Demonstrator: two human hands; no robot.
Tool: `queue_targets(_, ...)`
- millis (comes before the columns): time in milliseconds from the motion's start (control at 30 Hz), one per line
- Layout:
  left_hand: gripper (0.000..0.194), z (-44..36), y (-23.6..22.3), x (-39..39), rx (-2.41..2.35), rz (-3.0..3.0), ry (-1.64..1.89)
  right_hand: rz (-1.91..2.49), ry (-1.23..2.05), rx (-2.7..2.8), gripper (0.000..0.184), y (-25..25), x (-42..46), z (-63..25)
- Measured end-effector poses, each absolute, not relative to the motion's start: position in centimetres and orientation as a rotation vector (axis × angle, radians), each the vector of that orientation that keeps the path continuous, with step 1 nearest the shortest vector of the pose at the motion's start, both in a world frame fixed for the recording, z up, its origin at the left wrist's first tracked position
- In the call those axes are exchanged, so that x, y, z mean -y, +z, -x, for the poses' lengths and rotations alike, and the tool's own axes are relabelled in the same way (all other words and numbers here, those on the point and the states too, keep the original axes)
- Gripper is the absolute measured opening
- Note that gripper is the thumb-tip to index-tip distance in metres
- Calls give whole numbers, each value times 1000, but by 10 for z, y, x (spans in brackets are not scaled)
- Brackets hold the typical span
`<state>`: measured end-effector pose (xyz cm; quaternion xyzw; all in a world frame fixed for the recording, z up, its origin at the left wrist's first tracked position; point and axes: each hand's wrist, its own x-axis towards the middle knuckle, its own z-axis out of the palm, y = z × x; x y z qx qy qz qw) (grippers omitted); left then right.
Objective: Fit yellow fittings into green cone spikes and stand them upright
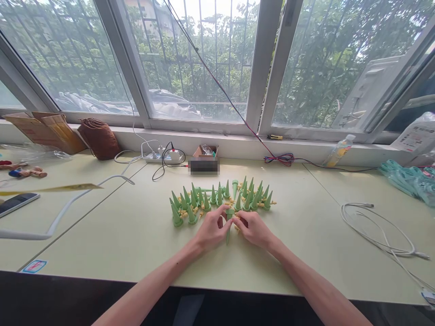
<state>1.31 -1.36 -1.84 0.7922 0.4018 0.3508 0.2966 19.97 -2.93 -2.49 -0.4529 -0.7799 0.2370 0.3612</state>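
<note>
- Head view: shows a pale desk (112,244) below a window (200,59), with both hands midway between the left and right edges, reaching in over the front edge.
- Grasps in the left hand (214,227), between thumb and fingers, a green cone (230,212), broad end toward the back edge and tip toward the front edge.
- Presents the right hand (254,228) with thumb and fingertips drawn together at the right side of the same cone; cannot tell whether pinching it, pinching a small part, or merely touching.
- Gathers just beyond the hands, toward the back edge, many upright green cones (176,219) in a left and a right cluster, with small yellow pieces (201,215) scattered among them.
- Includes along the back edge, left to right, a cardboard box (47,131), a brown pouch (98,139), a small carton (197,153) behind a blurred dark object (204,166), a bundled cable (279,158) and a bottle (340,151).
- Places a phone (16,204) at the left edge, a looped white cable (377,246) toward the right edge, and green plastic bags (408,179) near the back right corner.
</note>
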Motion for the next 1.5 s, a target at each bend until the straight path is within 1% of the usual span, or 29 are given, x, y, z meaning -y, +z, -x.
queue_targets(733, 25, -13, -15, 15, -1068, -2091, 929, 1174, 575, 2011, 38, -26, 29, -200)
queue_targets(1033, 28, -13, -17, 15, -1069, -2089, 934, 1160, 582, 2020, 35, -27, 28, -201)
queue_targets(1500, 27, -13, -18, 15, -1063, -2087, 951, 1170, 572, 2011, 36, -29, 28, -200)
